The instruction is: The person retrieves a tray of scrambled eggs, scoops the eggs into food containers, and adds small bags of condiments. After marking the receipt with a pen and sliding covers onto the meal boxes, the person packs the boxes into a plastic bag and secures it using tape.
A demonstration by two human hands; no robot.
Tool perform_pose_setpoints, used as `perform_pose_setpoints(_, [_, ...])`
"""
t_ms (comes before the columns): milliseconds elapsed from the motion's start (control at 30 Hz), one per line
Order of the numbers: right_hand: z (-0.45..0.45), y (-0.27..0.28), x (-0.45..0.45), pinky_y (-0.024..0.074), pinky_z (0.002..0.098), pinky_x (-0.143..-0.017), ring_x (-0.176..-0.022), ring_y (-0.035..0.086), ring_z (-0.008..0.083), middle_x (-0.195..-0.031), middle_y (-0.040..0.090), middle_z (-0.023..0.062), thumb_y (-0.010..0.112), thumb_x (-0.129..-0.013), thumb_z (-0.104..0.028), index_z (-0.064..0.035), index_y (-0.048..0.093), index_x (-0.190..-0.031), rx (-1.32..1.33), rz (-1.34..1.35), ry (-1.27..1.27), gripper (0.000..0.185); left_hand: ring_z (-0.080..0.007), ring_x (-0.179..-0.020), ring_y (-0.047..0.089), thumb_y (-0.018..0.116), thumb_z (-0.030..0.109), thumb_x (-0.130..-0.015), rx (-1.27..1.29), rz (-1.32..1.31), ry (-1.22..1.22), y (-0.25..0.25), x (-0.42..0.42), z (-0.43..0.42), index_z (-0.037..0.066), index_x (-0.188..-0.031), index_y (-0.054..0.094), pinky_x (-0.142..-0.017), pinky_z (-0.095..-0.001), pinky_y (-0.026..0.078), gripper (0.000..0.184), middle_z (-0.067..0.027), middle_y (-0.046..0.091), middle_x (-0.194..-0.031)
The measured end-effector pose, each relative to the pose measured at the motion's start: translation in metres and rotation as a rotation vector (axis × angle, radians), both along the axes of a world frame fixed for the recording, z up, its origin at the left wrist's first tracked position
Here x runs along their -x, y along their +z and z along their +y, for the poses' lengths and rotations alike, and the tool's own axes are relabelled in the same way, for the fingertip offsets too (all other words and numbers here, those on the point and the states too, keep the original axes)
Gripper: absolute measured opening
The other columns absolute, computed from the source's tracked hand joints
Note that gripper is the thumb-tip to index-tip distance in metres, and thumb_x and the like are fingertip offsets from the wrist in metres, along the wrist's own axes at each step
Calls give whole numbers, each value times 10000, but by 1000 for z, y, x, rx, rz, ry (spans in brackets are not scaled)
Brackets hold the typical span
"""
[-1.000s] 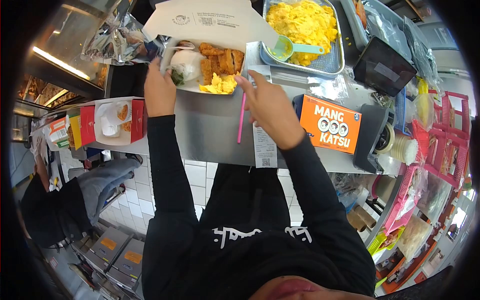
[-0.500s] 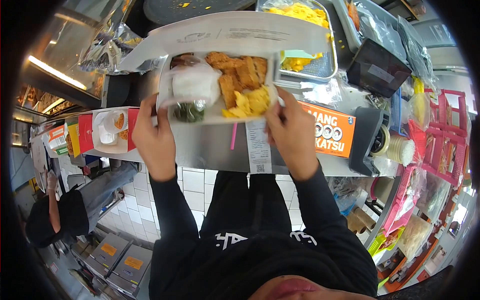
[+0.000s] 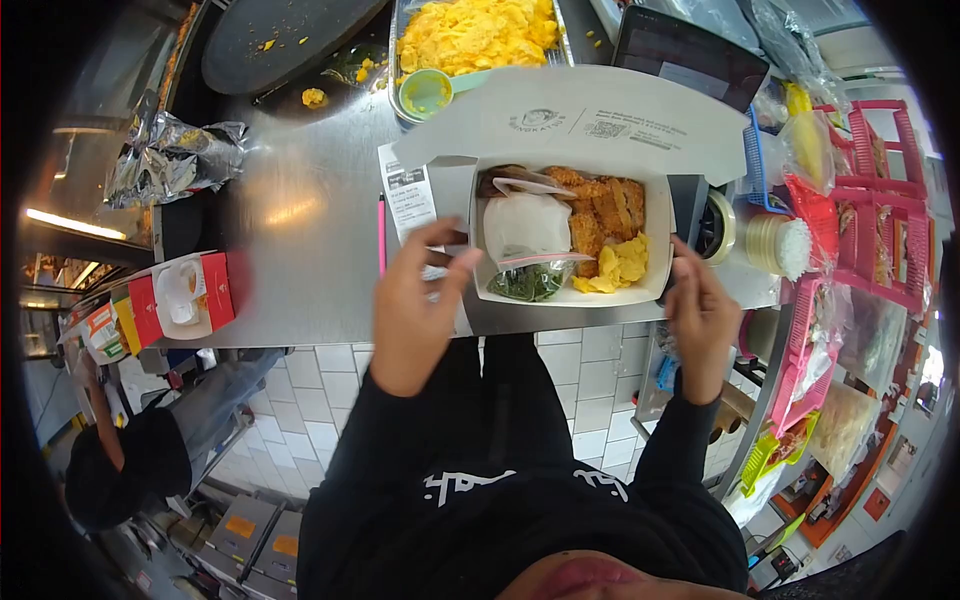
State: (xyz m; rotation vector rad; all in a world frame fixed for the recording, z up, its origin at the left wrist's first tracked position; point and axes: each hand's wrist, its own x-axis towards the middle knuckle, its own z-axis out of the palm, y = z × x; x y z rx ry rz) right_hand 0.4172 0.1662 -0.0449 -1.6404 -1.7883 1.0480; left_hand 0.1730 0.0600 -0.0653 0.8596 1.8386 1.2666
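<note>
A paper food box (image 3: 655, 215) stands on the counter with its white lid (image 3: 690, 120) folded open at the back. Inside are breaded fried cutlet pieces (image 3: 605, 210), yellow scrambled egg (image 3: 612, 268), a white wrapped bundle (image 3: 525, 225) and a small clear bag of dark greens (image 3: 530, 281). My left hand (image 3: 415, 310) is at the box's left side, thumb and fingers apart, holding nothing. Beside the right wall is my right hand (image 3: 703, 310), its fingers loosely stretched out, the index fingertip at the box edge; whether it touches I cannot tell.
A receipt (image 3: 405, 190) and a pink stick (image 3: 382, 235) lie left of the box. Behind it are a tray of egg (image 3: 480, 35), a green scoop (image 3: 427, 92) and a dark tablet (image 3: 690, 55). Red boxes (image 3: 215, 290) stand left; a person (image 3: 135, 450) works beyond.
Both hands held the food box raised; now it rests on the counter, farther right in view, and my fingers have come off its sides. The orange printed box is no longer visible.
</note>
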Motion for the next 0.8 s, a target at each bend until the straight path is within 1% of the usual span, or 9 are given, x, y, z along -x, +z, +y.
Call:
perform_pose_setpoints(133, [45,15,3,445,250,-634,-766,572,101,-868,639,-1,651,-867,-144,-54,573,-1189,-759,-68,1,344,-143,-1060,519,647,141,-858,-295,645,108,18,42,23,16,-1218,506,-856,-269,442,407,-113,560,-1121])
perform_pose_setpoints(200, [70,27,22,462,294,-657,-757,586,136,-864,653,37,664,-850,-151,-58,602,-1131,-923,-83,51,303,-136,-954,559,637,158,-864,-303,952,-54,40,60,47,18,-1180,536,-749,-244,459,360,-82,595,-1074])
perform_pose_setpoints(233, [79,32,27,468,310,-664,-752,592,150,-859,657,53,671,-842,-156,-60,613,-1106,-971,-120,94,287,-132,-892,562,637,167,-864,-236,858,-145,49,60,57,20,-1164,545,-713,-239,455,347,-74,606,-1052])
perform_pose_setpoints(333, [94,39,30,455,296,-625,-694,596,160,-754,630,78,676,-825,-165,-45,635,-1014,-945,-358,288,228,-124,-615,519,601,162,-872,-247,798,-317,50,56,83,8,-1097,573,-561,-248,429,273,-86,645,-905])
perform_pose_setpoints(433, [83,52,46,444,283,-595,-641,578,137,-677,589,73,628,-857,-145,-13,628,-975,-555,-324,213,177,-154,-586,499,539,134,-882,-428,778,-221,37,38,99,-6,-1117,544,-541,-282,413,274,-149,618,-843])
perform_pose_setpoints(467, [84,53,48,439,277,-588,-626,566,129,-665,582,70,610,-867,-147,-9,626,-971,-400,-216,184,173,-229,-591,514,485,102,-879,-156,671,-183,42,30,96,-35,-1117,518,-563,-325,423,277,-190,578,-767])
perform_pose_setpoints(567, [88,49,48,438,263,-598,-629,551,113,-683,582,69,564,-901,-160,-7,621,-985,-190,-59,154,183,-275,-641,540,474,97,-885,-215,693,-98,30,22,95,-32,-1133,513,-591,-341,428,283,-206,566,-798])
perform_pose_setpoints(667, [88,34,22,458,257,-682,-758,572,123,-850,618,81,531,-935,-192,-26,606,-1077,-393,-145,293,231,-295,-692,553,464,55,-890,-279,976,-90,29,17,77,-12,-1142,524,-623,-352,434,268,-191,571,-847])
perform_pose_setpoints(800, [52,10,-12,452,261,-825,-1027,543,147,-1180,578,88,464,-968,-322,-11,523,-1260,-263,70,431,431,-333,-876,617,496,-12,-861,-70,822,-136,25,0,23,20,-1165,529,-708,-371,483,308,-163,615,-1007])
